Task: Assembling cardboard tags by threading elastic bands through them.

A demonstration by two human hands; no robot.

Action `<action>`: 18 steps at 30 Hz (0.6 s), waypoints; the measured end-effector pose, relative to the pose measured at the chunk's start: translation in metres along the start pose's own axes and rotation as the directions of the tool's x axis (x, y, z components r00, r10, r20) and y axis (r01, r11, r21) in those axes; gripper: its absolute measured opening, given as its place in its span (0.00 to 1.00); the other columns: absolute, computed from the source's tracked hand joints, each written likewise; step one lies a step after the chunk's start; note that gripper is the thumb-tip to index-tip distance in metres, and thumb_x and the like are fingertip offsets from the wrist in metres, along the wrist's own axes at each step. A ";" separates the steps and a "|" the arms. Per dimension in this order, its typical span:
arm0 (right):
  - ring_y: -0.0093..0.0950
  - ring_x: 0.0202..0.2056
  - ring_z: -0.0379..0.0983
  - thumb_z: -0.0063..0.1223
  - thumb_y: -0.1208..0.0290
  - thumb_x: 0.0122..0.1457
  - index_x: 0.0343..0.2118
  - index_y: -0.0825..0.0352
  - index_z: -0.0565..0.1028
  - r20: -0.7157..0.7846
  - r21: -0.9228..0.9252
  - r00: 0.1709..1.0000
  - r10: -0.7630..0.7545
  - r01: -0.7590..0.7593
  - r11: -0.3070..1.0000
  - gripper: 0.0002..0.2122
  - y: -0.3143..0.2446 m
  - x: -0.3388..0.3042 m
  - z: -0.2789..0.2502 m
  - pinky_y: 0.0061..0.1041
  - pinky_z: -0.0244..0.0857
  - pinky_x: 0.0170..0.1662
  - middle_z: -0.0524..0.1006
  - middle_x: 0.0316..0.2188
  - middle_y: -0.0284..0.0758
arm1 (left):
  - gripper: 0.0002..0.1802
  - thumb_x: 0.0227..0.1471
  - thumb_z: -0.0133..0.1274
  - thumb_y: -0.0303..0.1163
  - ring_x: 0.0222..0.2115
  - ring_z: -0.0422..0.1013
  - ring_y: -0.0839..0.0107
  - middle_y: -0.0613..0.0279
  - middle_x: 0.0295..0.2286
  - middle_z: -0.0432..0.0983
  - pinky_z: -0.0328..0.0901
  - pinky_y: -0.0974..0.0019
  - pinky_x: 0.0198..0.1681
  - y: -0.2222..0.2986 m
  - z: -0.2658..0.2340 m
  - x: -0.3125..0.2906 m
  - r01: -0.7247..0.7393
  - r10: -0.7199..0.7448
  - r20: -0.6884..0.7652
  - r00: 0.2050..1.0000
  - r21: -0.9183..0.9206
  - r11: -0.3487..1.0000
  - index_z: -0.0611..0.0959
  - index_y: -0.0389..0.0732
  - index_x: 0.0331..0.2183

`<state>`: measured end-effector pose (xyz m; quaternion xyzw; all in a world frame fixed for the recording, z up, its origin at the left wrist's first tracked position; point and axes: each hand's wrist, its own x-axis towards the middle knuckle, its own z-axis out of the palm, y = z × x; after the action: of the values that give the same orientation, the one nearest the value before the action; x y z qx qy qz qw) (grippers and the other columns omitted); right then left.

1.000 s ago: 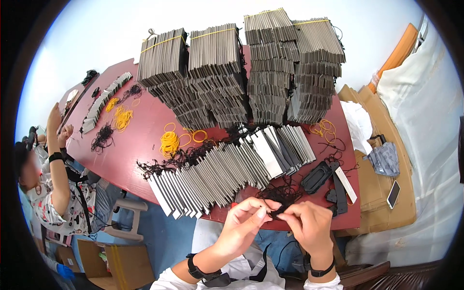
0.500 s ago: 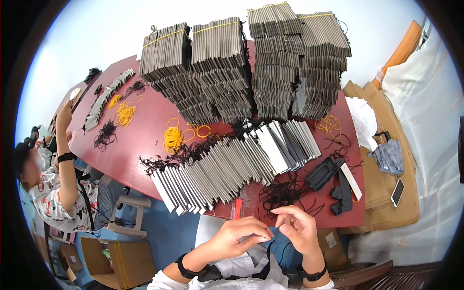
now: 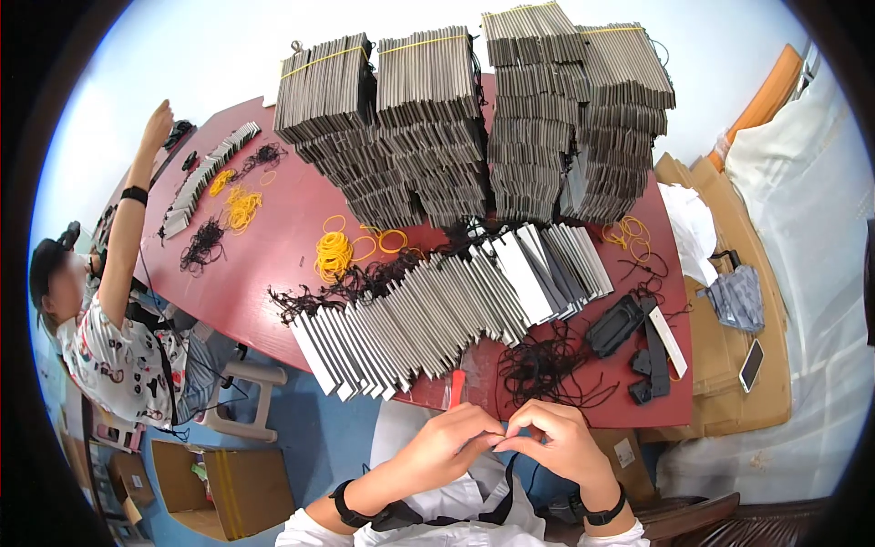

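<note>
My left hand (image 3: 455,438) and my right hand (image 3: 558,439) meet in front of my lap, thumbs and forefingers pinched tip to tip. Between them is what looks like a thin black cord, mostly covered by the fingers; a dark strand (image 3: 510,474) hangs below. Just beyond my right hand, a tangled pile of black cords (image 3: 538,365) lies on the dark red table (image 3: 283,305). A red-handled tool (image 3: 458,387) sticks out at the table edge beyond my left hand. Behind it stands a long slanting row of thin grey and white slabs (image 3: 437,305) with black cords along its far side.
Tall stacks of banded grey slabs (image 3: 437,118) fill the back. Yellow rubber bands (image 3: 334,255) lie left of them; a black tray (image 3: 614,326) is at right. A phone (image 3: 751,366) rests on cardboard (image 3: 743,410). Another person (image 3: 114,356) sits left, arm raised, near an open box (image 3: 223,492).
My hands have come together, the right fingers closing from spread to a pinch against the left fingertips. The other person's raised arm has moved higher. The view has shifted slightly.
</note>
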<state>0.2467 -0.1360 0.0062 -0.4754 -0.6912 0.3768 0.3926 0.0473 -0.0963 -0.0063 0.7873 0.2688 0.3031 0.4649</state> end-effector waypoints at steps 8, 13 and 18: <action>0.24 0.20 0.70 0.64 0.70 0.48 0.26 0.66 0.73 0.051 -0.039 0.998 0.027 -0.025 0.999 0.10 -0.006 -0.004 -0.002 0.22 0.61 0.23 0.75 0.21 0.32 | 0.04 0.50 0.51 0.19 0.28 0.69 0.63 0.58 0.27 0.70 0.63 0.66 0.31 -0.001 0.014 -0.003 -0.005 0.004 -0.004 1.000 -0.127 0.992 0.75 0.35 0.32; 0.22 0.20 0.71 0.63 0.72 0.50 0.30 0.66 0.74 -0.066 0.015 0.998 0.003 -0.002 1.000 0.08 -0.006 -0.015 0.005 0.20 0.62 0.23 0.76 0.22 0.32 | 0.04 0.52 0.50 0.20 0.27 0.67 0.62 0.58 0.27 0.67 0.62 0.66 0.30 -0.003 0.015 -0.005 -0.028 0.028 0.000 1.000 -0.182 0.983 0.73 0.36 0.33; 0.20 0.21 0.71 0.60 0.74 0.52 0.31 0.66 0.75 -0.061 0.144 0.998 0.035 -0.026 0.989 0.06 -0.005 -0.019 0.007 0.19 0.62 0.23 0.77 0.23 0.32 | 0.03 0.54 0.50 0.23 0.26 0.67 0.64 0.59 0.27 0.68 0.62 0.66 0.30 -0.007 0.012 -0.006 -0.006 0.028 0.089 0.996 -0.246 0.969 0.73 0.36 0.32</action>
<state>0.2433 -0.1567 0.0048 -0.4683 -0.6421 0.4163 0.4417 0.0509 -0.1038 -0.0183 0.7390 0.2009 0.3016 0.5680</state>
